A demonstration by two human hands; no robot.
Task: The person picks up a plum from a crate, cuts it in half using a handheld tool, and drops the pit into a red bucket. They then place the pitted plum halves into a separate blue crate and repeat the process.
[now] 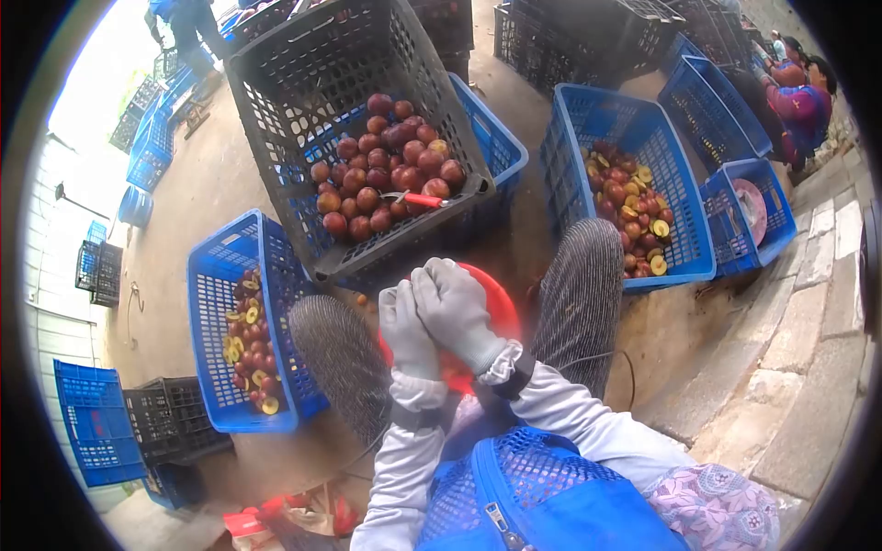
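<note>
My left hand and my right hand, both in grey gloves, are pressed together with curled fingers above a red basin between my knees. Whatever they hold, if anything, is hidden by the gloves. Just beyond them a black crate leans toward me with whole reddish plums in it. A small tool with a red handle lies on the plums near the crate's front edge.
Blue crates with cut and whole plums stand on my left and right. A smaller blue crate holds a pink dish. Stacked black crates are behind. Other people are at the upper left and right.
</note>
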